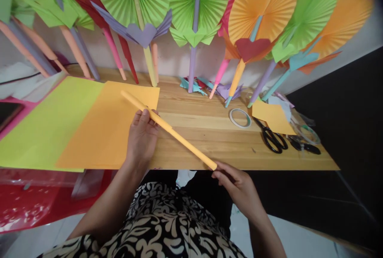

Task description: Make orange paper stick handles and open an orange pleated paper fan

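A long orange paper tube (179,136) slants across the front of the wooden table, its upper left end over the orange sheet (98,130). My left hand (143,132) is closed around it near that end, thumb on top. At the lower right end, the fingertips of my right hand (235,184) pinch the tube just past the table's front edge. A seam or step shows about halfway along the tube. Under the orange sheet lies a yellow-green sheet (54,118).
Paper fans on rolled handles, such as a green fan (199,2) and an orange fan (265,6), lean against the wall. At right lie a tape roll (240,118), black-handled scissors (273,138) and orange paper scraps (273,116). A red stool-like surface (32,198) sits below left.
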The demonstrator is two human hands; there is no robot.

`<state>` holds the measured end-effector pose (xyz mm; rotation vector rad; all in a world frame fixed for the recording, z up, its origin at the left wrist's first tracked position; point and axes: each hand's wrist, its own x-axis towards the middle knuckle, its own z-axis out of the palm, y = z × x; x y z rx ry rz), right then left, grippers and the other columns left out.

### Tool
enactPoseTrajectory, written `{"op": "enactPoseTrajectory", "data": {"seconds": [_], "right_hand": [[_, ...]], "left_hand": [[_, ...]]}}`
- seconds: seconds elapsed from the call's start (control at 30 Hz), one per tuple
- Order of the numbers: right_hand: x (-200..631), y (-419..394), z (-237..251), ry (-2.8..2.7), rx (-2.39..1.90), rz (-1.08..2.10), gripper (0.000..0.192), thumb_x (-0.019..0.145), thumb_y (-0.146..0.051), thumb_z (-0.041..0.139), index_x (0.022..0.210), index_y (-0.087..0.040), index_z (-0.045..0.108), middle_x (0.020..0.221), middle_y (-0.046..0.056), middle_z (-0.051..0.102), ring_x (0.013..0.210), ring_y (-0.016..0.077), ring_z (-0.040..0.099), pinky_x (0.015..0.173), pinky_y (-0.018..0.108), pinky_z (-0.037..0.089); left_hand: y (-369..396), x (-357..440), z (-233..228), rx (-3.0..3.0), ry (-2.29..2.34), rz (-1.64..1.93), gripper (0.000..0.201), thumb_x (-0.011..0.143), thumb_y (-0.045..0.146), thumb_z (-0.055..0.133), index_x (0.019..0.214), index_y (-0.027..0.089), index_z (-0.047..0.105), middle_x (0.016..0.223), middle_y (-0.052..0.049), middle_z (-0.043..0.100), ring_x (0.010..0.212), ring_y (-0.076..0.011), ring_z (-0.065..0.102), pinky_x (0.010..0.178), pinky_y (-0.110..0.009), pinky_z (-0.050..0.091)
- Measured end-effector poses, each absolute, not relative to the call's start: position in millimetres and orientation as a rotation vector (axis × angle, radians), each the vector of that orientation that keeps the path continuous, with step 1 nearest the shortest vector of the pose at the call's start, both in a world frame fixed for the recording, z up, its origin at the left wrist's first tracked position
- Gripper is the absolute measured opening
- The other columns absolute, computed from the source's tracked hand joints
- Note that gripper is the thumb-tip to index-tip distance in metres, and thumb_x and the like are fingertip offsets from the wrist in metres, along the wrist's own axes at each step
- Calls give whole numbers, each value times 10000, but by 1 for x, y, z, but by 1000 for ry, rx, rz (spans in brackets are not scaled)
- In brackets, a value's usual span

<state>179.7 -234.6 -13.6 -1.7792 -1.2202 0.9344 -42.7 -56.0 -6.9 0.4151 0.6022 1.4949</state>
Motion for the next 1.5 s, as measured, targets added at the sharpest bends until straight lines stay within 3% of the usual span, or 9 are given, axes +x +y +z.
{"op": "enactPoseTrajectory", "data": {"seconds": [0.17, 0.33, 0.4, 0.57, 0.77, 1.0, 1.2, 1.3, 1.5], "right_hand": [[192, -236, -9, -1080, -1814, 713, 397, 923, -498, 627, 1166, -221, 772, 946, 84, 796, 706, 190, 694, 687, 321, 604], [172, -228, -5, -1166, -1768, 806, 414, 919, -553, 616, 1119, -240, 799, 1072, 108, 799, 954, 268, 754, 875, 385, 607], [164, -226, -7, -1258, -1745, 838, 426, 928, -550, 599, 1143, -239, 795, 1044, 103, 802, 878, 247, 754, 822, 358, 612], [157, -225, -15, -1327, -1738, 930, 544, 930, -569, 572, 1263, -173, 739, 674, 40, 718, 527, 164, 615, 534, 268, 543], [150, -226, -17, -1296, -1797, 921, 551, 879, -613, 613, 1224, -210, 764, 746, 63, 732, 547, 165, 574, 542, 270, 512], [145, -230, -23, -1312, -1788, 1046, 526, 902, -608, 587, 1222, -223, 747, 622, 8, 556, 519, 156, 473, 451, 248, 385], [138, -235, -31, -1327, -1703, 1256, 462, 937, -627, 533, 892, -206, 718, 637, -12, 490, 575, 141, 448, 525, 242, 382], [133, -236, -36, -1296, -1646, 1356, 490, 930, -662, 516, 836, -205, 664, 660, -9, 503, 594, 142, 460, 533, 239, 380], [121, -240, -51, -1121, -1556, 1520, 545, 881, -729, 541, 839, -196, 649, 641, -7, 550, 542, 121, 462, 505, 229, 334]], "left_hand": [[-57, -41, -6, 421, 559, 1458, 167, 859, 245, 774, 787, 189, 633, 803, -6, 673, 722, -89, 605, 650, -197, 487], [-63, -35, -5, 353, 560, 1399, 122, 840, 204, 776, 837, 183, 656, 830, -23, 684, 784, -114, 643, 705, -219, 520], [-65, -33, -4, 331, 572, 1387, 96, 851, 195, 762, 883, 177, 674, 850, -36, 696, 830, -126, 663, 761, -236, 534], [-66, -34, -2, 341, 601, 1369, 135, 867, 199, 746, 986, 143, 712, 906, -75, 727, 835, -151, 681, 818, -285, 543], [-68, -35, -3, 390, 545, 1333, 191, 913, 269, 700, 1065, 154, 721, 938, -75, 730, 820, -150, 662, 821, -293, 523], [-69, -33, 6, 350, 493, 1326, 282, 1022, 376, 519, 1073, 166, 700, 823, -49, 664, 745, -145, 619, 762, -286, 500], [-68, -35, 15, 347, 505, 1322, 373, 1054, 430, 421, 1089, 167, 684, 744, -26, 616, 680, -135, 585, 732, -275, 478], [-67, -36, 16, 363, 518, 1355, 376, 1060, 431, 395, 1103, 176, 667, 704, -14, 597, 658, -139, 571, 728, -281, 473], [-68, -32, 18, 340, 555, 1376, 331, 1055, 441, 413, 929, 202, 603, 625, 9, 552, 609, -140, 535, 696, -286, 454]]}}
